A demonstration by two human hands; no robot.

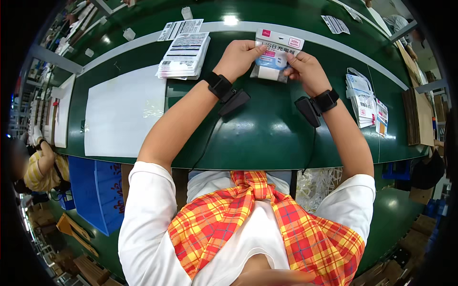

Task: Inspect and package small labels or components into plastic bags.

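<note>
Between both hands, above the far part of the green table, is a clear plastic packet [271, 59] with a printed card and a white block-shaped charger [268, 72] showing low inside it. My left hand [238, 58] pinches the packet's left edge between thumb and fingers. On the opposite edge, my right hand [307, 70] grips it with thumb and fingertips. Left of my left hand stands a stack of printed cards [185, 55], with another card [180, 29] lying beyond it. To the right of my right hand lies a pile of filled packets [361, 97].
A white sheet [125, 112] covers the table's left part. Small white chargers [129, 34] and a loose packet [335, 25] lie past the metal rail [229, 25]. Below the table are a blue bin [98, 193] and a bag of shredded strips [317, 186]. A person [43, 164] works at left.
</note>
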